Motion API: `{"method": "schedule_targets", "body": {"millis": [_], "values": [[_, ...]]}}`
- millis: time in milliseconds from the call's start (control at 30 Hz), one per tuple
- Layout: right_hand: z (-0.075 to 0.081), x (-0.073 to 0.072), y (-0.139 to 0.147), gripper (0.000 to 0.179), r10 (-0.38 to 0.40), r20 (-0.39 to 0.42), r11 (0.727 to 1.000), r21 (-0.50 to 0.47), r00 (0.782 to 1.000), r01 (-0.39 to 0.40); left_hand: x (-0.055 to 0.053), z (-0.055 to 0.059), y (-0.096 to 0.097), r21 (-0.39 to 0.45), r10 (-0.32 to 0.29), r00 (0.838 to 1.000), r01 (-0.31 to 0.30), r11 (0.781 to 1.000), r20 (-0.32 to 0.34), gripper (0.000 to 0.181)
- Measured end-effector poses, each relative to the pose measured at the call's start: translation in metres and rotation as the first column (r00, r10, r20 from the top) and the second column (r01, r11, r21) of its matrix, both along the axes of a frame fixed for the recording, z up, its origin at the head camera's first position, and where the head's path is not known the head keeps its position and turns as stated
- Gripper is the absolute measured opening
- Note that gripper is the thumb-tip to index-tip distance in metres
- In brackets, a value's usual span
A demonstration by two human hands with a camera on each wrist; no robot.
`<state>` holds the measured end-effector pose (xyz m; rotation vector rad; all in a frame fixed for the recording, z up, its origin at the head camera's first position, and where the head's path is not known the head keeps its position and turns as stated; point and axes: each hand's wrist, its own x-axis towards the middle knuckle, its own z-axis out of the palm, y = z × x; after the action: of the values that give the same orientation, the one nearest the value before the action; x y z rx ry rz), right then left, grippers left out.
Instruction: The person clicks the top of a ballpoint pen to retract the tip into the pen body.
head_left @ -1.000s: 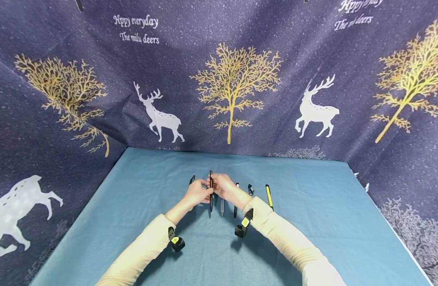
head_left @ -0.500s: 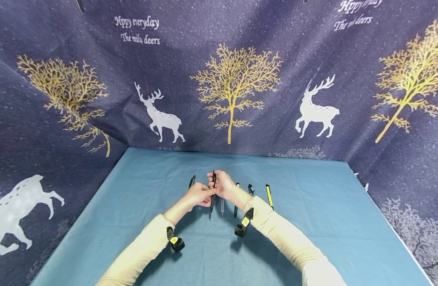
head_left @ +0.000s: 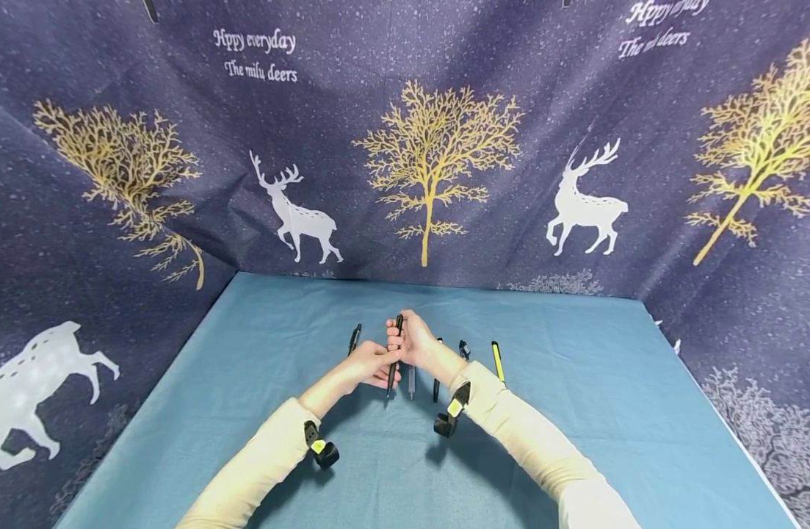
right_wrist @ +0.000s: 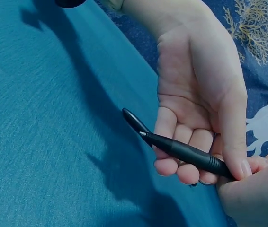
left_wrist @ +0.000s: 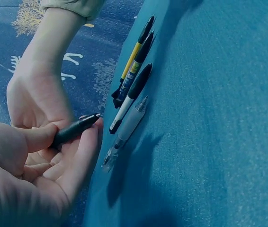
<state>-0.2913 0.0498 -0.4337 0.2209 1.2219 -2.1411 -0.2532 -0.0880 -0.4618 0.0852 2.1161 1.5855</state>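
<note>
Speckled navy drapery (head_left: 341,132) hangs behind; white deer (head_left: 308,225); golden trees (head_left: 429,180); blue cloth (head_left: 563,389) spreads below.

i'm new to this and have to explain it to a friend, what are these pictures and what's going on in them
No robot shows here: two bare human hands do the work. The wide view comes from a camera on the person's head, looking forward and down. The close-ups come from small black cameras worn on the wrists, one for each hand.

The left hand pinches a black pen; the right hand curls round its other end.

On the blue cloth, one dark pen lies to the left. Toward the right lie a clear pen, a black-and-white pen, a patterned pen and a yellow pen.
</note>
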Motion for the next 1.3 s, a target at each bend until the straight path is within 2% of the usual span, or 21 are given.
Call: {"method": "schedule_targets", "body": {"millis": [400, 600, 967, 1300], "values": [[-0.003, 0.0, -0.002, 0.041, -0.021, -0.008, 0.999, 0.025, 1.0, 0.021, 0.003, 0.001, 0.003, 0.019, 0.023, 1.0, -0.023, 1.0, -0.017, 0.037], [-0.002, 0.0, -0.005, 0.037, -0.042, 0.02, 0.999, 0.017, 0.999, 0.042, 0.005, 0.002, 0.005, 0.025, 0.022, 0.999, -0.021, 0.999, -0.03, 0.037], [-0.002, 0.001, -0.005, 0.033, -0.021, 0.01, 1.0, 0.015, 1.0, 0.021, 0.01, 0.009, 0.009, 0.034, 0.022, 0.999, -0.021, 0.999, -0.025, 0.03], [-0.002, 0.002, -0.005, 0.033, -0.008, -0.016, 1.0, 0.017, 1.0, 0.009, 0.011, 0.008, 0.009, 0.029, 0.028, 0.999, -0.027, 0.999, -0.026, 0.03]]}}
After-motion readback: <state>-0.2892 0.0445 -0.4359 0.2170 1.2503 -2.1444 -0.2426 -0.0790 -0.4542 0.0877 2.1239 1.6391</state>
